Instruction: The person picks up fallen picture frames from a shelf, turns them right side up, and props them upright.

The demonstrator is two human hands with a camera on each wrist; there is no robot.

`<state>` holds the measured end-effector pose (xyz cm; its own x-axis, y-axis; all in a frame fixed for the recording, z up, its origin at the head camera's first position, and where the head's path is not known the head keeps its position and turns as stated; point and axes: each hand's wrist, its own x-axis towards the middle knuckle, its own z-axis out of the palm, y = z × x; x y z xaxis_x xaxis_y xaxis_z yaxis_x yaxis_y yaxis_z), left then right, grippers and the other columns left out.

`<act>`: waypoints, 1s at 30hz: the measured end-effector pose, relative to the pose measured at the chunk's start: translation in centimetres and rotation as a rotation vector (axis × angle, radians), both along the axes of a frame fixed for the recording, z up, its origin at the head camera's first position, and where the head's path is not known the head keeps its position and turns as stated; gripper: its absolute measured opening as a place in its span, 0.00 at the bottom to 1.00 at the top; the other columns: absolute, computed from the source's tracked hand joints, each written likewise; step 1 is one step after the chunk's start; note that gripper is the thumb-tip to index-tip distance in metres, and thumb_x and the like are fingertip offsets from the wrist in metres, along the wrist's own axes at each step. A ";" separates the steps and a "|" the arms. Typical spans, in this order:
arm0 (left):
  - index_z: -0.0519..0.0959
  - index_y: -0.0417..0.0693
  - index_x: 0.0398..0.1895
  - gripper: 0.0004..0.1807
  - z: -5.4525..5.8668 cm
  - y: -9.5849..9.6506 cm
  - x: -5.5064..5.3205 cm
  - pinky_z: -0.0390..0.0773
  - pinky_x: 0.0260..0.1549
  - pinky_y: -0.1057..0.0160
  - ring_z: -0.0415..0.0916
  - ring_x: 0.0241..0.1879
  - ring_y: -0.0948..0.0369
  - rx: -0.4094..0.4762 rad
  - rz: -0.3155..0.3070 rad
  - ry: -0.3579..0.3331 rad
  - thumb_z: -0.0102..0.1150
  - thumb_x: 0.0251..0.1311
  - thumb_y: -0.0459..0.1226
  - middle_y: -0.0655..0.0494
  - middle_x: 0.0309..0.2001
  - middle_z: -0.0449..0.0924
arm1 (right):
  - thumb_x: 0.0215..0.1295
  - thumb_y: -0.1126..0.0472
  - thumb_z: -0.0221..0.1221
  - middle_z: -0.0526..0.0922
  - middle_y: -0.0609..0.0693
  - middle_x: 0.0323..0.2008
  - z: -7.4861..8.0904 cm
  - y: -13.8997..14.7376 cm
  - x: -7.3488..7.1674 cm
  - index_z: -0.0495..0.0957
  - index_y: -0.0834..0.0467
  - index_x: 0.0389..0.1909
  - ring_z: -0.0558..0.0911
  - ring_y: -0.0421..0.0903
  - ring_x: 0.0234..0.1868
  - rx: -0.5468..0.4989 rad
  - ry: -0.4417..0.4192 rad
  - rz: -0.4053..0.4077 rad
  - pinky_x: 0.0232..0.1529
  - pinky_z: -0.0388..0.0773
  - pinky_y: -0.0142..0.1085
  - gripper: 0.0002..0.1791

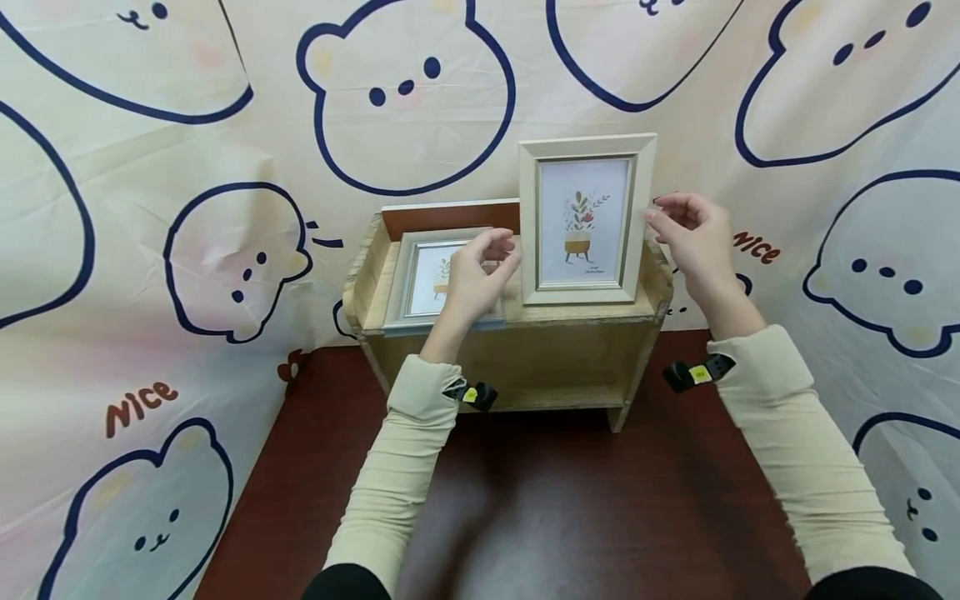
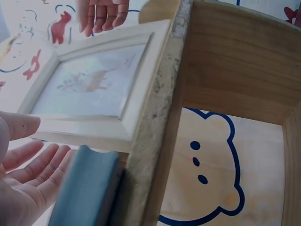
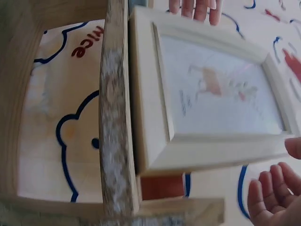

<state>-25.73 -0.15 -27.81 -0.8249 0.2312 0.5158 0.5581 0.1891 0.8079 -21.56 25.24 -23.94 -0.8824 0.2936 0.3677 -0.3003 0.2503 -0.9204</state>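
Observation:
A cream picture frame [image 1: 588,221] with a potted-plant print stands upright on the right part of a small wooden shelf's top [image 1: 645,296]. My right hand [image 1: 693,242] is just off its right edge, thumb nearest, fingers loosely bent and holding nothing. To the frame's left my left hand [image 1: 480,271] hovers with relaxed, empty fingers, and in the left wrist view its thumb [image 2: 23,126] is near the frame's side. A second picture frame [image 1: 393,304] lies tilted back on the shelf's left part, partly hidden behind my left hand; its end looks blue-grey [image 2: 87,188] up close.
The wooden shelf has raised side panels [image 1: 363,271], a reddish-brown back strip [image 1: 442,218] and an open lower compartment [image 1: 510,371]. It stands on a dark brown table [image 1: 570,517] against a cloth backdrop [image 1: 247,150] printed with bear outlines.

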 end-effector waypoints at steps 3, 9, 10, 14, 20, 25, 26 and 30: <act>0.74 0.33 0.48 0.16 -0.1 -0.5 0.9 0.77 0.37 0.64 0.76 0.39 0.56 -0.008 -0.019 0.009 0.56 0.57 0.32 0.43 0.39 0.77 | 0.57 0.63 0.60 0.76 0.44 0.27 -0.3 -0.8 1.1 0.78 0.63 0.36 0.74 0.39 0.28 0.012 0.098 -0.018 0.28 0.72 0.24 0.08; 0.75 0.33 0.44 0.13 -0.1 -1.6 2.8 0.78 0.32 0.65 0.76 0.35 0.56 -0.017 -0.035 0.057 0.57 0.56 0.29 0.43 0.35 0.78 | 0.57 0.63 0.60 0.78 0.42 0.23 -1.5 -3.0 2.9 0.79 0.65 0.34 0.76 0.40 0.24 0.119 0.180 0.032 0.25 0.71 0.26 0.08; 0.76 0.32 0.43 0.12 -0.2 -1.8 3.1 0.78 0.31 0.65 0.76 0.34 0.55 -0.015 -0.036 0.070 0.57 0.55 0.29 0.43 0.35 0.78 | 0.57 0.63 0.60 0.78 0.42 0.23 -1.7 -3.4 3.2 0.79 0.65 0.34 0.76 0.40 0.24 0.137 0.184 0.045 0.25 0.70 0.26 0.08; 0.75 0.29 0.40 0.11 -0.4 -2.6 4.1 0.78 0.29 0.62 0.76 0.32 0.51 -0.013 -0.043 0.120 0.57 0.53 0.27 0.40 0.32 0.77 | 0.58 0.64 0.60 0.78 0.43 0.22 -2.2 -5.0 4.2 0.79 0.67 0.32 0.75 0.40 0.23 0.194 0.207 0.095 0.23 0.70 0.26 0.08; 0.76 0.30 0.39 0.10 -0.7 -4.3 5.3 0.76 0.26 0.66 0.75 0.29 0.57 -0.007 -0.024 0.144 0.59 0.52 0.26 0.43 0.30 0.78 | 0.58 0.63 0.60 0.79 0.48 0.23 -2.5 -7.2 5.1 0.80 0.65 0.30 0.74 0.39 0.23 0.263 0.215 0.167 0.24 0.70 0.27 0.07; 0.76 0.31 0.39 0.11 -0.6 -5.7 5.7 0.76 0.26 0.68 0.75 0.28 0.59 -0.008 0.000 0.161 0.59 0.51 0.26 0.43 0.29 0.78 | 0.59 0.61 0.59 0.81 0.53 0.29 -2.9 -8.6 4.9 0.80 0.65 0.35 0.77 0.40 0.27 0.305 0.160 0.230 0.29 0.73 0.27 0.10; 0.76 0.31 0.40 0.11 -0.5 -6.0 5.7 0.76 0.26 0.69 0.75 0.29 0.58 -0.009 0.007 0.158 0.59 0.51 0.26 0.43 0.30 0.78 | 0.59 0.61 0.59 0.81 0.53 0.30 -3.0 -8.9 4.8 0.79 0.65 0.37 0.78 0.41 0.29 0.310 0.141 0.244 0.31 0.74 0.28 0.11; 0.76 0.32 0.42 0.14 -0.2 -7.4 5.4 0.75 0.28 0.69 0.75 0.31 0.55 -0.030 0.076 0.134 0.59 0.51 0.28 0.41 0.33 0.77 | 0.58 0.60 0.59 0.81 0.57 0.38 -3.1 -10.4 4.1 0.76 0.67 0.47 0.80 0.46 0.36 0.339 0.064 0.309 0.38 0.77 0.34 0.18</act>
